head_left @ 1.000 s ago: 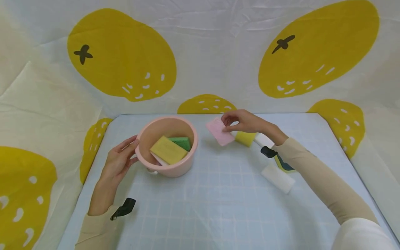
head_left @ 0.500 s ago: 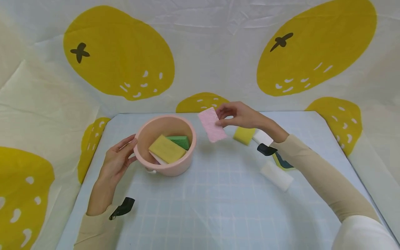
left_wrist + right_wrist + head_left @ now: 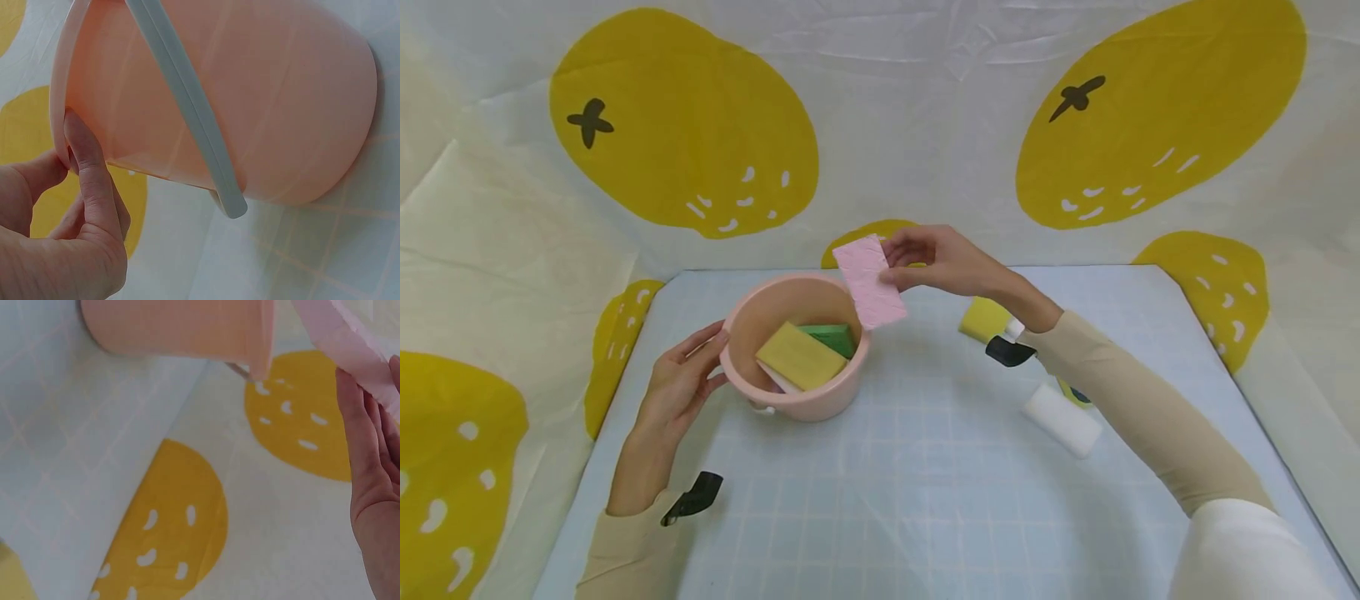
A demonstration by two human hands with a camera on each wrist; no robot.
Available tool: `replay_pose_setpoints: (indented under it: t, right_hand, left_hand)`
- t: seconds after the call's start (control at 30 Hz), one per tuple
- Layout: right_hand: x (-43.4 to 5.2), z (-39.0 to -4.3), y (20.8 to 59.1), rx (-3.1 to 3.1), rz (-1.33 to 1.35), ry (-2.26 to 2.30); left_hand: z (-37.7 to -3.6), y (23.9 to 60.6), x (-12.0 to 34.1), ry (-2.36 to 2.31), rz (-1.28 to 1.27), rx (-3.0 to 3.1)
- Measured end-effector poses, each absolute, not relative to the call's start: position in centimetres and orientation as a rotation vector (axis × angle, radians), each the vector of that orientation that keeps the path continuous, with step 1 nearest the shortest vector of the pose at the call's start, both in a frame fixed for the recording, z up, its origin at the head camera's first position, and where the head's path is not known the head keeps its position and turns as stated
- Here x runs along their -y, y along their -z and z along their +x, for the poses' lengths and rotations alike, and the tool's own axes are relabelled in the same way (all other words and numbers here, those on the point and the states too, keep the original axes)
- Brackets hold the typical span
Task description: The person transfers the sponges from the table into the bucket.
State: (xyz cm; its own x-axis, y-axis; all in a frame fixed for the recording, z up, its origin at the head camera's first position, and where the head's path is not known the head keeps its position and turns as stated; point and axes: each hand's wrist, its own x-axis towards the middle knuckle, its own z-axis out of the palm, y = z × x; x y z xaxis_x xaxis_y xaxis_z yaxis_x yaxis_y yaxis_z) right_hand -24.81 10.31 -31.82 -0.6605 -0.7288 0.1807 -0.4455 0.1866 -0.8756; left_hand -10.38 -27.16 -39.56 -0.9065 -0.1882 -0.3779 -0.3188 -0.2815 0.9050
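Right hand (image 3: 942, 260): thumb and fingers pinch a pink sponge (image 3: 869, 282), held in the air over the bucket (image 3: 796, 346) rim at about 2 o'clock. Left hand (image 3: 681, 387): fingers nearly straight, fingertips pressed against the bucket wall at 9 o'clock.

Inside the bucket: a yellow sponge (image 3: 801, 357) on top, a green sponge (image 3: 831, 337) and a white one largely covered. On the worktop (image 3: 925, 500), the right forearm partly hides another yellow sponge (image 3: 983, 318); a white block (image 3: 1062, 419) lies at 4 o'clock from the bucket.

Only the left wrist view shows the bucket's grey handle (image 3: 187, 106). The right wrist view cuts off most of the pink sponge.
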Motion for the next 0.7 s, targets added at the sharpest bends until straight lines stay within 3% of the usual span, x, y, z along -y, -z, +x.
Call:
replay_pose_setpoints:
  t: [0.7]
  right_hand:
    - [-3.1,-25.3,32.5,-2.285,-1.239,1.326]
  left_hand:
    - [-10.5,39.5,27.3,-2.334,-0.669,-1.835]
